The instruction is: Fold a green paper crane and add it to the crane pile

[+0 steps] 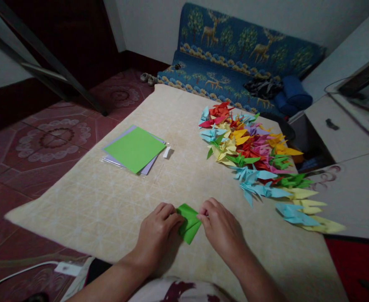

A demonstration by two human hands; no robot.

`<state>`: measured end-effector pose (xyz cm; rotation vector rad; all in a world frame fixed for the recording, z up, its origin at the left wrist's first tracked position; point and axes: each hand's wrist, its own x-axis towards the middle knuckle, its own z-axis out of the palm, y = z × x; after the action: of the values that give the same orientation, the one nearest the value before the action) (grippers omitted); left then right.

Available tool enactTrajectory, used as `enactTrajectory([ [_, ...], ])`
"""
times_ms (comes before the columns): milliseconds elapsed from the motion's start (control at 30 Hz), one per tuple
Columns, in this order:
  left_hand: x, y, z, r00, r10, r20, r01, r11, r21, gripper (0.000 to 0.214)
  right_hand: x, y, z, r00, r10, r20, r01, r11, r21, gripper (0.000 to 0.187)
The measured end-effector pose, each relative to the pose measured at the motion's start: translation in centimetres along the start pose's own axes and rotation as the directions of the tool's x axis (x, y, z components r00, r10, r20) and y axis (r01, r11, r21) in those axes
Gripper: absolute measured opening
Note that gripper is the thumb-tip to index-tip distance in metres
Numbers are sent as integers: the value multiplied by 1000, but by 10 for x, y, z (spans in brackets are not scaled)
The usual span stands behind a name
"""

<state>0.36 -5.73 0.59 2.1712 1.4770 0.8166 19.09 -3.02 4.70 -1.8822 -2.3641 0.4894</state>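
Note:
A small folded piece of green origami paper (189, 222) is held between both hands, just above the near part of the table. My left hand (161, 224) pinches its left corner, the fingers curled over it. On the opposite corner, the thumb and fingertips of my right hand (217, 222) are pressed together. Fold lines cross the paper's face. Farther left lies a stack of square paper with a green sheet (136, 149) on top and lilac sheets (148, 167) beneath. To the right spreads a pile of folded paper cranes (250, 147) in many colours.
A pale patterned cloth covers the table (90, 209). Behind it stands a blue bench (216, 75) with deer patterns. A white cabinet (338, 126) borders the right side. A white power strip (68, 268) with a cable sits at the lower left.

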Motion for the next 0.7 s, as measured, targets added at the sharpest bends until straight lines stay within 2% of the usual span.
enactTrajectory([
  [133,-1,-1,-1,999,12,-38,-12,1000,-5,12,-3,0,3,998,58,1,-58,991,121,9],
  [233,-2,-1,-1,999,22,-45,-22,1000,1,12,-3,2,7,990,142,14,-141,955,259,21],
  [267,-2,-1,-1,999,26,-44,-26,1000,0,11,-3,3,8,989,147,25,-147,945,293,21],
  [367,-2,-2,-1,998,39,-40,-39,999,-3,10,-2,9,12,991,103,80,-125,930,346,6],
  [433,-3,-1,-1,998,42,-44,-43,999,-7,11,-2,13,15,988,80,130,-126,904,409,18],
  [500,-4,-2,-2,998,41,-46,-42,999,-20,12,-2,16,19,974,77,215,-181,836,518,23],
  [600,-2,-3,-5,998,31,-55,-36,994,-102,14,3,19,20,934,74,350,-304,679,668,30],
  [633,1,-5,-7,997,11,-71,-22,988,-156,14,6,19,19,929,76,362,-329,619,713,32],
  [700,10,-8,-10,985,-97,-144,51,956,-290,11,15,16,16,947,103,304,-316,479,819,35],
])
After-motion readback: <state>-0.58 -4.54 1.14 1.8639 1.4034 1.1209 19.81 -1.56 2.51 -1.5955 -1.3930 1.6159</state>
